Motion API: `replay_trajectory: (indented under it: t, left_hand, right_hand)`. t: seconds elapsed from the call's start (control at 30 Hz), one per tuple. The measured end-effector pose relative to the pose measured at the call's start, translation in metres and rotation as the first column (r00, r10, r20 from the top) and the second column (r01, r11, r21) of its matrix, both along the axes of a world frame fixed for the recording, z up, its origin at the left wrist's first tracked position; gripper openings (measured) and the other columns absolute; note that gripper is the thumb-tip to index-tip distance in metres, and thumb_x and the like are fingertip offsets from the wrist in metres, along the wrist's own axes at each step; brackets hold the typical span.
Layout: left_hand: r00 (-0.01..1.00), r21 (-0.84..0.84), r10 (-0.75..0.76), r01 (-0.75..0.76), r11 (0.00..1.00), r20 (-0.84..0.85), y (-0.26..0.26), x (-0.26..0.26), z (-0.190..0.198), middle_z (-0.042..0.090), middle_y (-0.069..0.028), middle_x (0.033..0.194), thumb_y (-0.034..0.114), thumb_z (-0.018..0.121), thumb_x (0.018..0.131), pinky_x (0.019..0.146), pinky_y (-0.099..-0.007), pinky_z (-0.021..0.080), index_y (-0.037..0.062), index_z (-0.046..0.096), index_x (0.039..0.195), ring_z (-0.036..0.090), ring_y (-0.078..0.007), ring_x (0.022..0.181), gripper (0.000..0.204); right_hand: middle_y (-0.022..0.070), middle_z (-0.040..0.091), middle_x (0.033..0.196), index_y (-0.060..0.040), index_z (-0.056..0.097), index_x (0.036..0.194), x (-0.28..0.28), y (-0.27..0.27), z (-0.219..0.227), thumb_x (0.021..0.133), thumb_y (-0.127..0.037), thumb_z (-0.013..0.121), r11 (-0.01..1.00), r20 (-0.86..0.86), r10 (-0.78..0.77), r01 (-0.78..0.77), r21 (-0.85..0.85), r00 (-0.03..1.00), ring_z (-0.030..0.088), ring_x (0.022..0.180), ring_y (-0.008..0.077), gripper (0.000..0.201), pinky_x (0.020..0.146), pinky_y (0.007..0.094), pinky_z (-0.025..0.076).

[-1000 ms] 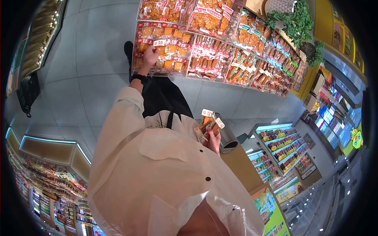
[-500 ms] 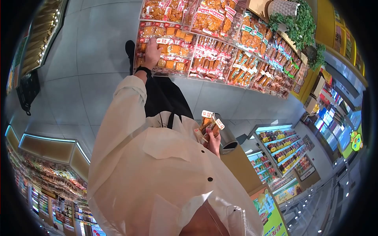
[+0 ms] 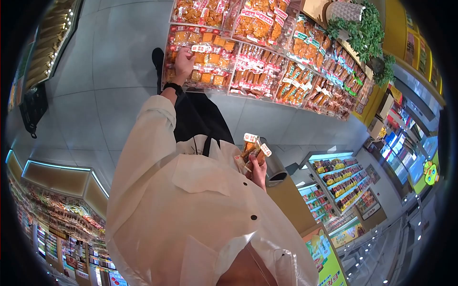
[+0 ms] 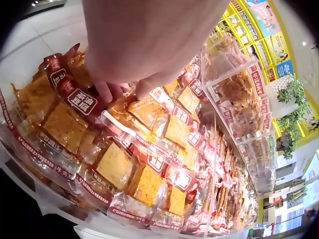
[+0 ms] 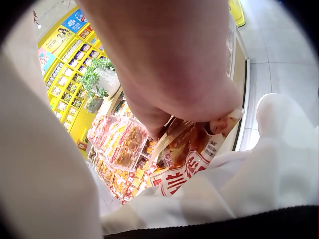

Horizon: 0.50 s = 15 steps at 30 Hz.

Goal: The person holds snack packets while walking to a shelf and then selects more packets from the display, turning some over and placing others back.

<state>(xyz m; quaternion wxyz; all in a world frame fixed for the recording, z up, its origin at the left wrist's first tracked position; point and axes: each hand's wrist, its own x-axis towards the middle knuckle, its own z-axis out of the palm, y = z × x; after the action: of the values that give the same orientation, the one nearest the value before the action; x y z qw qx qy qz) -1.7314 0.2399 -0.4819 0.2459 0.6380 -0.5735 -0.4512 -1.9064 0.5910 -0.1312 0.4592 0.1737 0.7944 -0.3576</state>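
My left hand [image 3: 183,64] reaches into a clear bin [image 3: 164,71] of packaged dried tofu. Seen from the left wrist, the hand [image 4: 149,40] points down, with bent fingers and thumb pinching at the top of a tofu packet [image 4: 144,112] among the rows. Those packets are clear, with red labels and orange-brown squares inside. Low in front of the body, my right hand [image 3: 259,172] grips several snack packets [image 3: 249,153] with white and red labels. The right wrist view shows a packet [image 5: 187,144] with brown contents below that hand, its fingertips partly hidden.
Neighbouring bins hold stick-shaped snacks [image 3: 253,69] and flat snack packs [image 3: 257,21]. A potted plant [image 3: 360,33] stands behind them. A grey bin-like cylinder [image 3: 275,167] is close to the right hand. Lit shelves [image 3: 341,178] stand at right; grey floor tiles [image 3: 124,62] lie at left.
My left hand spread its fingers and shifted slightly farther over the tofu packets, then bent its fingers in again among them. The right hand keeps its packets in nearly the same place.
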Motion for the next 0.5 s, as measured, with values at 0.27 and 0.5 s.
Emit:
replay_trajectory:
  t: [0.27, 0.5]
  left_hand:
    - [0.987, 0.011, 0.071, -0.07, 0.997, -0.145, 0.008, 0.004, 0.002, 0.067, -0.0098, 0.083, 0.016, 0.077, 0.075, 0.071, -0.0382, 0.052, 0.0034, 0.06, 0.101, 0.066, -0.0275, 0.074, 0.034]
    - [0.965, 0.116, -0.257, 0.25, 0.961, 0.052, -0.005, 0.009, 0.004, 0.065, -0.0124, 0.074, 0.02, 0.073, 0.081, 0.064, -0.0381, 0.049, 0.0011, 0.062, 0.089, 0.062, -0.026, 0.067, 0.024]
  right_hand:
    - [0.0004, 0.053, 0.075, -0.0088, 0.054, 0.108, 0.007, -0.013, 0.003, 0.087, -0.028, 0.069, 0.996, -0.067, 0.089, -0.087, 0.037, 0.994, 0.047, 0.047, 0.0093, 0.033, 0.033, 0.0243, 0.036]
    - [0.0021, 0.06, 0.088, -0.0061, 0.054, 0.114, 0.008, -0.018, 0.002, 0.087, -0.023, 0.07, 0.992, -0.051, -0.003, -0.003, -0.128, 0.999, 0.059, 0.068, 0.0122, 0.035, 0.048, 0.0277, 0.047]
